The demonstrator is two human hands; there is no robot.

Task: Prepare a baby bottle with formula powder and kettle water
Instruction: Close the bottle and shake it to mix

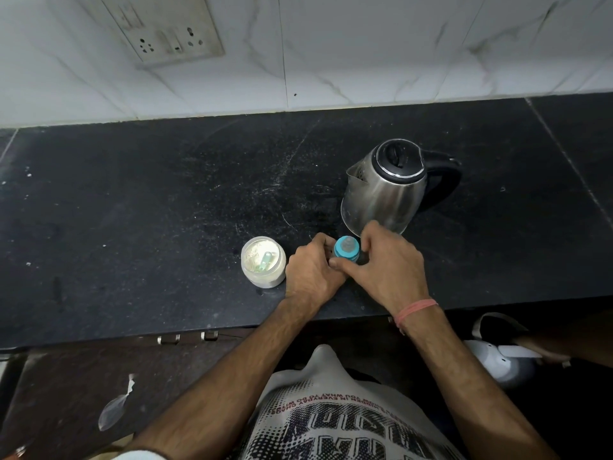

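Note:
A baby bottle (347, 249) with a blue collar and clear teat stands upright on the black counter (166, 210), seen from above. My left hand (313, 270) grips its body from the left, hiding most of it. My right hand (391, 263) curls round the blue collar from the right, thumb at its near side. Left of my hands an open jar of formula powder (263, 261) holds a pale green scoop. A steel kettle (384, 187), lid closed, stands just behind the bottle, its black handle pointing right.
The white tiled wall with a socket plate (166, 28) rises behind the counter. The counter's front edge runs just below my wrists. A white shoe (497, 356) is on the floor at the right.

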